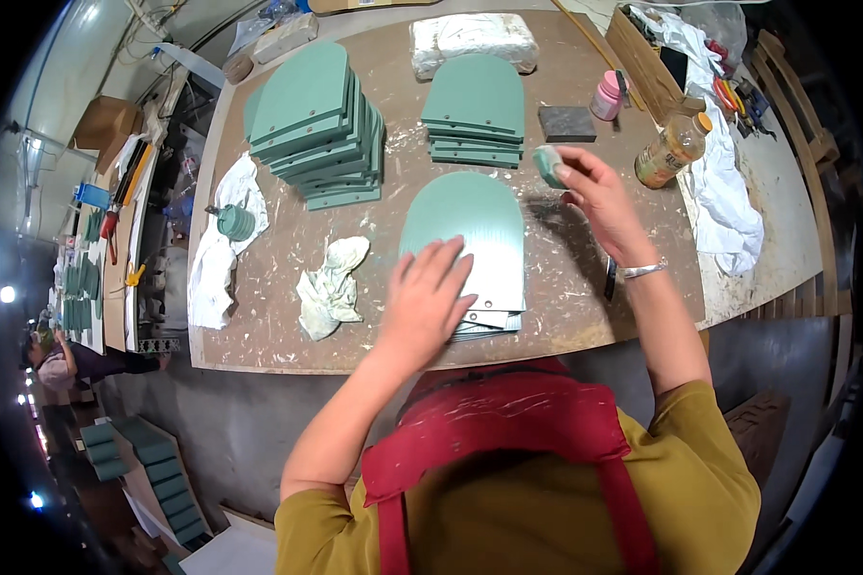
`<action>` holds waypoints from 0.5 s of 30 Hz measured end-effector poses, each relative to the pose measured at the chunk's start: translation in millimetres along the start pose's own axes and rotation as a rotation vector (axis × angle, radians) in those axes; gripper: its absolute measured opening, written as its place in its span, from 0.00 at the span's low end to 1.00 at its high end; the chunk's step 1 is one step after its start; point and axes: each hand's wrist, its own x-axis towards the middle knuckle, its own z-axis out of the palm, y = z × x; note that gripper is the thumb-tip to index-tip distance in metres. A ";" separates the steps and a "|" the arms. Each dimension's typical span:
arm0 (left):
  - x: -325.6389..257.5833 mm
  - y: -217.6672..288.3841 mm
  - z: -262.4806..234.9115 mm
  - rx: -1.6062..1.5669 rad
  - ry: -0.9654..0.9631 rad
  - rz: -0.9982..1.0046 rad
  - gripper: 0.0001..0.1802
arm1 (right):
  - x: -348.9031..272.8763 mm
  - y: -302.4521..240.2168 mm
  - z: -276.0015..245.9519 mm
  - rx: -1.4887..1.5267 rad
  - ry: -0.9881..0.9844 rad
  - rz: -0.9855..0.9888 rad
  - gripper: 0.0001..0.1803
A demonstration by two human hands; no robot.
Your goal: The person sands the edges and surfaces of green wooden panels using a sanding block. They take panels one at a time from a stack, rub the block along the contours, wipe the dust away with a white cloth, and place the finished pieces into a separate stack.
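My left hand (pixel 427 302) lies flat with fingers spread on the top panel of a low stack of green round-topped panels (pixel 462 211) in front of me. Small holes show along the panel's straight near edge. Raised to the right of that stack, my right hand (pixel 599 199) pinches a small green-and-white pad (pixel 548 166) between thumb and fingers. The pad is apart from the panels. Farther off stand a tall, uneven stack of green panels (pixel 307 96) at the left and a shorter stack of green panels (pixel 475 96) in the middle.
A crumpled cloth (pixel 333 287) and a white rag (pixel 222 283) under a green round object (pixel 235 222) lie left. At right are a dark grey block (pixel 567 124), a pink bottle (pixel 606 96) and an orange-capped bottle (pixel 674 151). A white wrapped bundle (pixel 474 44) lies behind.
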 end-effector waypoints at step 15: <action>28.7 -7.7 3.2 0.082 -0.051 -0.001 0.27 | 69.3 10.5 -16.6 -0.343 -0.395 -0.150 0.24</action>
